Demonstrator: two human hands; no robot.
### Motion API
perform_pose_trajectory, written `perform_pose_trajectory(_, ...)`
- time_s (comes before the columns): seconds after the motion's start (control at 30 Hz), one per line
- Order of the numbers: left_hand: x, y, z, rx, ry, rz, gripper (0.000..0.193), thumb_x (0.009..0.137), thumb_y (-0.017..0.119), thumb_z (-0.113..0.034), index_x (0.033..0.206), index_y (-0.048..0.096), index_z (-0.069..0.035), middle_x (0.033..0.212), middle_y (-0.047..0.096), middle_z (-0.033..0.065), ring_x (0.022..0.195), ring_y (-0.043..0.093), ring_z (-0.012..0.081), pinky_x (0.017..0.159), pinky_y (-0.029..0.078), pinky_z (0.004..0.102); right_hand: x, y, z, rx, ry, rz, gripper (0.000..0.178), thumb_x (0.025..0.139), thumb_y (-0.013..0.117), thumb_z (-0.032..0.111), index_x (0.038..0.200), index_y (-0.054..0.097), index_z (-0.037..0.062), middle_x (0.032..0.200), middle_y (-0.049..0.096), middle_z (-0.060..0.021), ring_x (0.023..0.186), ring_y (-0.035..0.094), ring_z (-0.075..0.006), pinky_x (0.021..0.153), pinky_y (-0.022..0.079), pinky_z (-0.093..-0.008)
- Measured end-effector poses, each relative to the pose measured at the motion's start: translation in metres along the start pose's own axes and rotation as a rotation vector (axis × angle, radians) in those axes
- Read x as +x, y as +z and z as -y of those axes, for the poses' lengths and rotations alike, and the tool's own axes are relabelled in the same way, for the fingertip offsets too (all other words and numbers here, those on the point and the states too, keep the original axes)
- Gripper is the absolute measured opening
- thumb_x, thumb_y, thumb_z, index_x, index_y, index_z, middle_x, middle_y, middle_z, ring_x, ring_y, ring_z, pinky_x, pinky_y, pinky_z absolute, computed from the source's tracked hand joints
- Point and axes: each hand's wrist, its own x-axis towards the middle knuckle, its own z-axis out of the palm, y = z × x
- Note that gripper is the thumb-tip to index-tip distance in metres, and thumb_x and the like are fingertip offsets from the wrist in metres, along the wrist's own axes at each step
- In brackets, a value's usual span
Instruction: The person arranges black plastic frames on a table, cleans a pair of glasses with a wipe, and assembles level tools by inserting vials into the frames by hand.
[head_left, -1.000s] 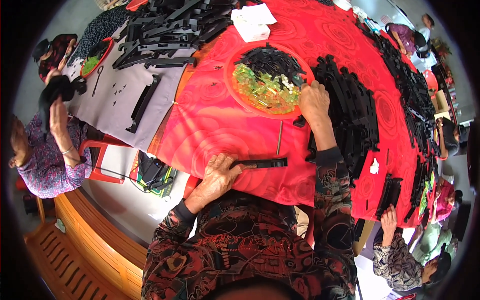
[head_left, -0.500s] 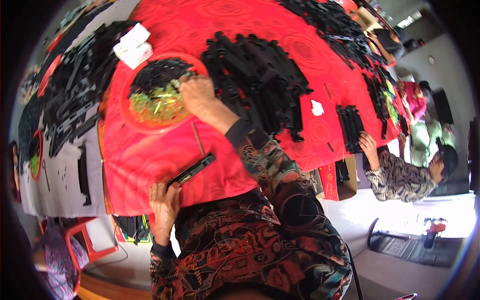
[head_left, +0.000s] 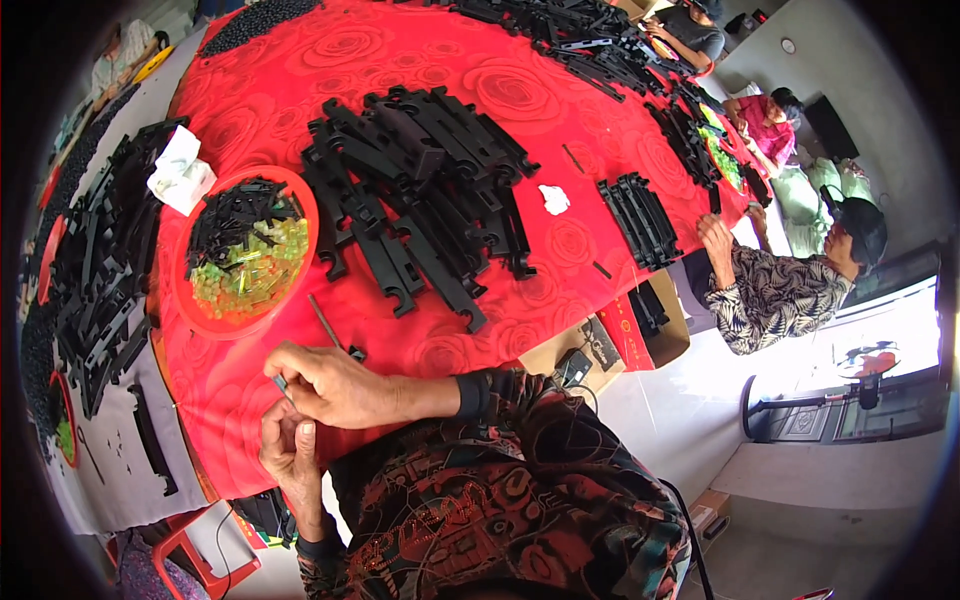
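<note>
My left hand (head_left: 288, 448) is closed at the near table edge, its fingers curled around a black plastic bar. Most of that bar is hidden by my hands; only a dark end (head_left: 356, 353) shows beyond my right knuckles. Just above, my right hand (head_left: 340, 388) pinches a small grey piece (head_left: 281, 382) between thumb and fingertips. Beyond them sits a red bowl (head_left: 312, 215) holding small black pieces (head_left: 240, 215) and yellow-green translucent pieces (head_left: 255, 275). A thin rod (head_left: 324, 320) lies on the cloth beside the bowl.
A large pile of black bars (head_left: 420, 180) covers the middle of the red tablecloth (head_left: 500, 345). White tissue (head_left: 180, 170) stands by the bowl. More black bars (head_left: 105, 250) lie on the left table. At the right, a person (head_left: 790, 290) works beside a bar stack (head_left: 640, 220) and open boxes (head_left: 670, 345).
My right hand has left the bowl and come back to my left hand, now pinching a small piece. The view has shifted, so the bowl and pile sit further left.
</note>
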Motion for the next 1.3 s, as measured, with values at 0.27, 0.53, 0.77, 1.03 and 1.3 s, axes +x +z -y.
perform_pose_trajectory(0.27,-0.010,0.028,0.011,-0.225,-0.143,0.017,0.015,0.085,0.063,-0.013,0.086,0.057,0.000,0.070,0.060,0.0050,0.058,0.053,0.0091,0.058,0.043,0.0220,-0.054,-0.024,0.002,0.132,0.095,-0.027,0.016,0.082,0.054,-0.002,0.095,0.046,0.0023,0.077,0.055,-0.0068,0.064,0.059,-0.0126,0.055,0.047,-0.0284)
perform_pose_trajectory(0.53,-0.035,0.042,-0.001,-0.153,-0.069,0.126,0.018,0.085,0.063,-0.017,0.078,0.057,-0.001,0.069,0.061,0.0061,0.055,0.052,0.0086,0.056,0.043,0.0219,-0.109,-0.108,-0.005,-0.306,-0.046,-0.562,0.029,0.076,0.062,0.000,0.103,0.051,0.0024,0.096,0.055,-0.0124,0.071,0.059,-0.0175,0.059,0.048,-0.0276)
perform_pose_trajectory(0.77,-0.046,0.044,-0.010,-0.057,-0.043,0.187,0.015,0.086,0.060,-0.014,0.078,0.057,-0.001,0.069,0.061,0.0057,0.057,0.052,0.0086,0.057,0.043,0.0221,-0.199,-0.278,-0.034,-1.375,0.357,-0.918,0.039,0.071,0.064,0.011,0.104,0.047,-0.0012,0.097,0.049,-0.0211,0.091,0.049,-0.0366,0.078,0.043,-0.0442)
perform_pose_trajectory(1.03,-0.046,0.045,0.002,-0.047,-0.100,0.226,0.016,0.086,0.060,-0.015,0.077,0.057,-0.002,0.069,0.062,0.0058,0.056,0.052,0.0075,0.058,0.042,0.0213,-0.228,-0.343,-0.056,-1.828,0.609,-0.785,0.029,0.071,0.061,0.011,0.097,0.050,0.0024,0.090,0.048,-0.0127,0.081,0.057,-0.0262,0.068,0.051,-0.0341)
perform_pose_trajectory(1.3,-0.046,0.044,0.008,0.012,-0.148,0.236,0.015,0.085,0.061,-0.015,0.078,0.058,-0.002,0.069,0.062,0.0061,0.056,0.053,0.0083,0.057,0.042,0.0212,-0.211,-0.361,-0.091,-2.058,0.651,-0.698,0.023,0.079,0.054,0.013,0.098,0.050,0.0016,0.081,0.053,-0.0080,0.066,0.062,-0.0189,0.051,0.053,-0.0267)
